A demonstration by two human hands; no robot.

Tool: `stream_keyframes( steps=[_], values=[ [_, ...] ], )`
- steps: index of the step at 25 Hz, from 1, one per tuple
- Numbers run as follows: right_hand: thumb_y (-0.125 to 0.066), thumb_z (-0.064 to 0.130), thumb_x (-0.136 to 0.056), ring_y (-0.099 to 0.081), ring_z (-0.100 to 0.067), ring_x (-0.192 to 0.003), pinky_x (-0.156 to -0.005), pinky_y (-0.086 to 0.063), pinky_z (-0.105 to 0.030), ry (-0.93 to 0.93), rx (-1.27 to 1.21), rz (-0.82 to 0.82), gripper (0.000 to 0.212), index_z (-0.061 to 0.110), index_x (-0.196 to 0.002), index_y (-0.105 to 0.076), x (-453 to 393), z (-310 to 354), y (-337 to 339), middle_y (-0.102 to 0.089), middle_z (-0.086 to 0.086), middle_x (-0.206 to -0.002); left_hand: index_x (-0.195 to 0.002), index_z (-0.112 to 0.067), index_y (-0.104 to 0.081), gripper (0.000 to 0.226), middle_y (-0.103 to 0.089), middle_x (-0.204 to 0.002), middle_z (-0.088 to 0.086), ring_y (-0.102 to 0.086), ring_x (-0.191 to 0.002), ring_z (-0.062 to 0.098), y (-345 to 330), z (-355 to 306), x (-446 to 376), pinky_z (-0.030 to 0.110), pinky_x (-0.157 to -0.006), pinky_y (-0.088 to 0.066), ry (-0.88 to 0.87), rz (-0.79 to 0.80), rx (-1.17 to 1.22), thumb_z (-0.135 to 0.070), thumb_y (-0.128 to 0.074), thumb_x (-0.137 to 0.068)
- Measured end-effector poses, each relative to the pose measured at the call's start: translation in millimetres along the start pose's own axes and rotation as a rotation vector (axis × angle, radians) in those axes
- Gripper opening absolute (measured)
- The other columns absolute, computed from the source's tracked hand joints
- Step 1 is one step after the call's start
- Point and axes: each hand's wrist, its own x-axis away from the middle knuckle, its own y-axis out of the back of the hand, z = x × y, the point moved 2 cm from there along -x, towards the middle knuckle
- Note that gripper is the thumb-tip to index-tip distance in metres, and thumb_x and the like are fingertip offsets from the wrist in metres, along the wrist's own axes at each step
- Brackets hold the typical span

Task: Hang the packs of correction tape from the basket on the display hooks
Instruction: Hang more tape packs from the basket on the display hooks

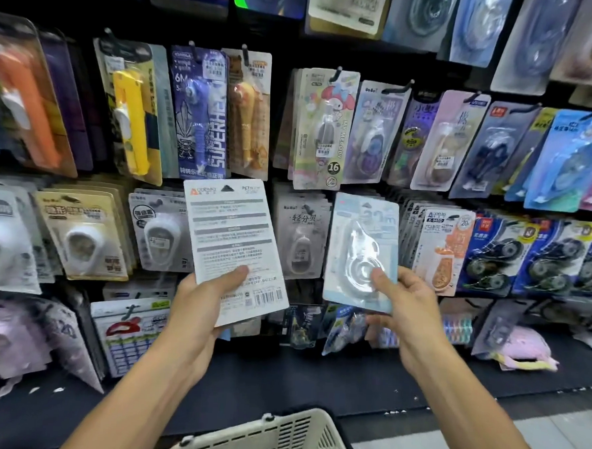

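Evidently sorting by type, the left hand point(201, 301) grips a back-facing pack point(233, 248) while the right hand point(404, 298) pinches a blue pack point(361, 251), both raised level with the display hooks point(309, 209).

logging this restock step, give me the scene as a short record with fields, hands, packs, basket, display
left hand: left hand holds white pack, printed back and barcode facing the camera
right hand: right hand pinches pale blue pack, clear blister front facing the camera
hang status: neither pack is on a hook yet
basket: white basket at bottom edge; contents not visible
display: display hooks carry rows of hung packs
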Motion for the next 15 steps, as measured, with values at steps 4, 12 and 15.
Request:
stream_keyframes(
  steps=[4,12,15],
  values=[
    [-0.073,0.022,-0.090,-0.063,-0.017,-0.066,-0.039,-0.040,-0.025,0.035,0.079,-0.238,0.024,0.026,-0.113,-0.064,-8,1,25,-0.071,0.002,-0.106,-0.104,-0.026,-0.074,0.017,-0.081,-0.097,-0.004,-0.078,-0.079,0.016,-1,2,2,0.053,-0.083,-0.046,0.005,0.002,-0.038,-0.013,-0.070,-0.093],
    [-0.077,0.024,-0.088,-0.053,-0.014,-0.042,-0.036,-0.041,-0.023,0.053,-0.019,-0.354,0.018,0.016,-0.089,-0.061,-8,0,24,-0.069,-0.012,-0.100,-0.112,-0.023,-0.073,0.025,-0.080,-0.105,-0.005,-0.078,-0.090,0.018,-7,7,6,0.026,-0.051,-0.057,-0.012,-0.020,-0.027,-0.010,-0.070,-0.091],
    [-0.072,0.017,-0.093,-0.070,-0.021,-0.084,-0.070,-0.062,-0.034,-0.022,-0.179,-0.191,0.030,0.016,-0.117,-0.054,-4,2,12,-0.059,-0.009,-0.129,-0.122,-0.021,-0.069,0.031,-0.079,-0.112,-0.002,-0.073,-0.098,0.026,-7,8,6,0.040,-0.066,-0.060,-0.044,-0.041,-0.097,-0.008,-0.068,-0.094]
  ],
)
